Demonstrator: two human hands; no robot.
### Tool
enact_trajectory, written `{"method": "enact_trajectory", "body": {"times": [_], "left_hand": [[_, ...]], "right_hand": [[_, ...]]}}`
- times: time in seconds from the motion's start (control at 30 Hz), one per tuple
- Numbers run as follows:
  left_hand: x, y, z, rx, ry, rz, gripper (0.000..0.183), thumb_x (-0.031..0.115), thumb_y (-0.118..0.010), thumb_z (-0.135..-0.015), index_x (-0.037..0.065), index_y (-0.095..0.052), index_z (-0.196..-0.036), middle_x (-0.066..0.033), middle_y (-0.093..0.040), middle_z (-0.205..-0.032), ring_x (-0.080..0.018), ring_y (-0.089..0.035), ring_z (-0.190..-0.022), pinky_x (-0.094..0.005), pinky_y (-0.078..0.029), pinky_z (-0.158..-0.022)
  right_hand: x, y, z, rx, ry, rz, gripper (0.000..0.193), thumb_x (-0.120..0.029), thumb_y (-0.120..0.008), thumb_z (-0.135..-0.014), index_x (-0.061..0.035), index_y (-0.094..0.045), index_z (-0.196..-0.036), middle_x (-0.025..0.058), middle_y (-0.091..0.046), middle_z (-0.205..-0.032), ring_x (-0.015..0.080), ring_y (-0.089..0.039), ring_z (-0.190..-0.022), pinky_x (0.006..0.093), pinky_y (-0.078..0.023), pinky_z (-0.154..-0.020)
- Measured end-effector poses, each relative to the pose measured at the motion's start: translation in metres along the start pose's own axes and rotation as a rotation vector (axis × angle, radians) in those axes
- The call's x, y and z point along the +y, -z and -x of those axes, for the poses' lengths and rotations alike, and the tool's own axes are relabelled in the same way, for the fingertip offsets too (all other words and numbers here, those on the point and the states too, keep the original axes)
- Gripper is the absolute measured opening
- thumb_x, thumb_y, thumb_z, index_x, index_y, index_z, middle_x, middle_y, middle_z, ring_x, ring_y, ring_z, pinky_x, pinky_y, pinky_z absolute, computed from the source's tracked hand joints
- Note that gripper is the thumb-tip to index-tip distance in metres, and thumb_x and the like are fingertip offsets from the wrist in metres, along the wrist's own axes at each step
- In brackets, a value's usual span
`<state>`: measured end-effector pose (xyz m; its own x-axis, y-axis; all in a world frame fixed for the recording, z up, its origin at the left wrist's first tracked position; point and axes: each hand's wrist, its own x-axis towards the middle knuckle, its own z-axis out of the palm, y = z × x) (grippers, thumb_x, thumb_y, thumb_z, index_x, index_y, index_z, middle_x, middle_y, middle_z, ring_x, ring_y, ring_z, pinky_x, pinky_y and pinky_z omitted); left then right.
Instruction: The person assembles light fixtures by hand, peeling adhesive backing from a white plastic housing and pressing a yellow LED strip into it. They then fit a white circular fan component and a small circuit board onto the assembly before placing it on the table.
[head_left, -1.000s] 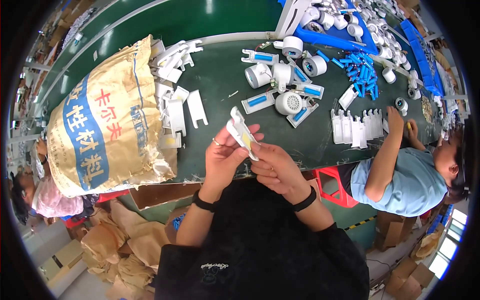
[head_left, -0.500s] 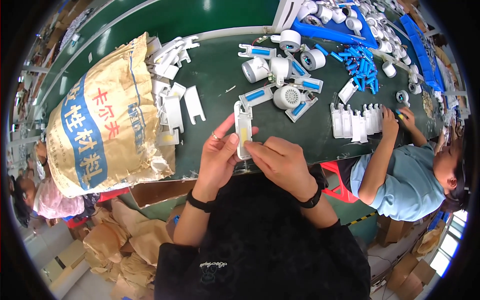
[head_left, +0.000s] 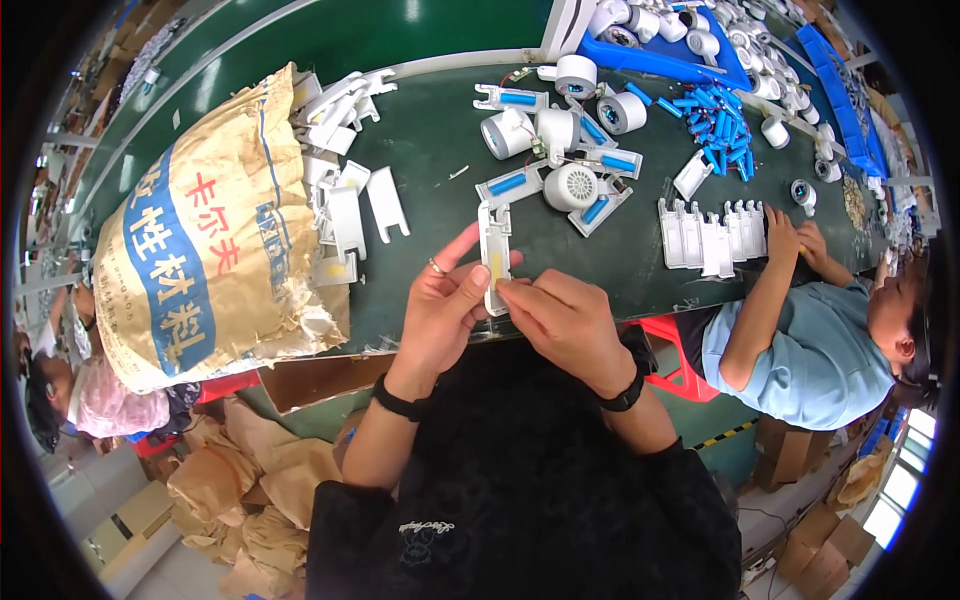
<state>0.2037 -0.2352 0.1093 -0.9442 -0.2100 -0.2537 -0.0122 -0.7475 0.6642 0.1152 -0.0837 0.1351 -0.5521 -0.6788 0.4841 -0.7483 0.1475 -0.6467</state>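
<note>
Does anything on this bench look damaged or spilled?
Yes: the tan sack at left looks torn and ragged at its near corner, and white pieces lie jumbled at its mouth, unlike the tidy row of white trays at right.

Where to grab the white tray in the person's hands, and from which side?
Probably by the long side walls of the white tray, just below its notched end, coming from the far side. It is slim, and that end sticks out past the left hand, whose thumb is at the left edge, and the right hand, whose fingertips are lower down by the yellow patch.
</note>
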Motion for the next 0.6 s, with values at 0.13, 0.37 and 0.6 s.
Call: {"method": "enact_trajectory", "body": {"times": [0.13,0.37,0.6], "left_hand": [[0.0,0.005,0.0,-0.013,0.037,-0.019,0.053,0.01,-0.057,-0.102,0.008,-0.037,-0.152,-0.0239,-0.063,-0.129,-0.0313,-0.068,-0.111,-0.0392,-0.06,-0.091],[-0.018,-0.012,0.002,-0.04,0.21,-0.002,0.056,0.009,-0.058,-0.101,0.007,-0.036,-0.152,-0.0214,-0.063,-0.131,-0.0267,-0.067,-0.111,-0.0389,-0.058,-0.093],[-0.133,-0.066,-0.074,-0.06,0.3,-0.081,0.051,0.005,-0.056,-0.1,-0.001,-0.04,-0.149,-0.0155,-0.066,-0.125,-0.0156,-0.065,-0.102,-0.0281,-0.055,-0.085]], "right_hand": [[0.002,0.002,0.004,-0.003,-0.022,0.031,0.024,0.003,-0.077,-0.074,-0.0072,-0.075,-0.096,0.0037,-0.056,-0.069,0.018,-0.058,-0.057,0.031,-0.046,-0.049],[0.018,0.025,0.015,0.096,-0.178,0.052,0.019,0.002,-0.076,-0.075,-0.0051,-0.074,-0.093,0.0048,-0.057,-0.069,0.0159,-0.057,-0.055,0.0271,-0.043,-0.047],[0.038,0.108,0.073,0.735,-0.643,-0.277,0.003,-0.002,-0.063,-0.097,0.0014,-0.063,-0.097,-0.0007,-0.055,-0.067,0.0032,-0.043,-0.042,0.0186,-0.029,-0.037]]}}
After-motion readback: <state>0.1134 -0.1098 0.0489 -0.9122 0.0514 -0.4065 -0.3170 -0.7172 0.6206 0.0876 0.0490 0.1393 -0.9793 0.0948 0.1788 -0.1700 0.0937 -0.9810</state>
